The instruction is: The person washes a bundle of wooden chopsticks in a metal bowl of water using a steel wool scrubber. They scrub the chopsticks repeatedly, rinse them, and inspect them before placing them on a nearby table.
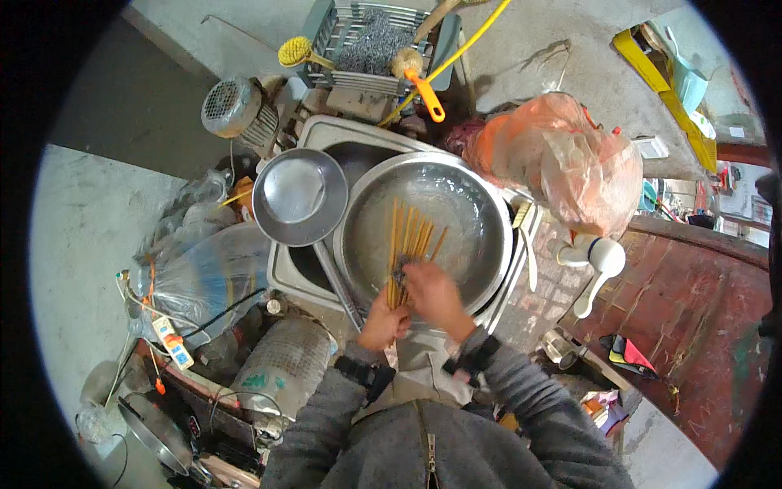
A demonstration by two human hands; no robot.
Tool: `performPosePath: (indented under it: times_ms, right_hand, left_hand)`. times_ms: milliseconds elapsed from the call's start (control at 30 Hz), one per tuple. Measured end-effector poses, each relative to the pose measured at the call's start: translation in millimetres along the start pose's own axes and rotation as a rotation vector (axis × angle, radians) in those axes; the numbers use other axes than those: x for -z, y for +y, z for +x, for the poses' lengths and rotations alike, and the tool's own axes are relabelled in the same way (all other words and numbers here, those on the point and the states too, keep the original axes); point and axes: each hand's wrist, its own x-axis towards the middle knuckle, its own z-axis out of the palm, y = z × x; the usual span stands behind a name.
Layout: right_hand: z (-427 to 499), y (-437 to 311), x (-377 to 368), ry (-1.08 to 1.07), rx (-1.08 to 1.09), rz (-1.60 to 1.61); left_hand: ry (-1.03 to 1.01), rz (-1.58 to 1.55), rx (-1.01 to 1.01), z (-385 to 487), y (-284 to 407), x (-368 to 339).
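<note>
A bundle of wooden chopsticks (413,229) fans out over a wide stainless steel basin (501,244) with water in it. My left hand (383,324) grips the bundle by its near ends at the basin's front rim. Against the chopsticks, my right hand (435,293) presses a dark grey scouring pad (401,266), mostly covered by the fingers. One chopstick leans apart from the others on the right. The basin rests on a sink (284,269), and a metal frying pan (300,198) lies across the sink's left side, its handle pointing towards me.
Behind the sink stands a dish rack (366,82) with steel wool, a yellow brush (296,52) and an orange-handled brush (427,98). Plastic bags (562,159) bulge at the right, near a white ladle (602,269). A white-handled brush (529,250) lies along the sink's right edge.
</note>
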Motion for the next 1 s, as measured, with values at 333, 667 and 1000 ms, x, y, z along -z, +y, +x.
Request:
performPosePath:
  times_ms: [333,667,1000]
  right_hand:
    - [22,19,17,-0.161,-0.210,0.004]
    - [33,43,7,0.152,-0.053,0.024]
    - [55,49,10,0.168,-0.051,-0.068]
  left_hand:
    - [-0.013,0.002,-0.053,4,-5,2]
    - [0.066,-0.045,-0.063,5,-5,5]
    - [-0.007,0.010,-0.032,5,-8,-2]
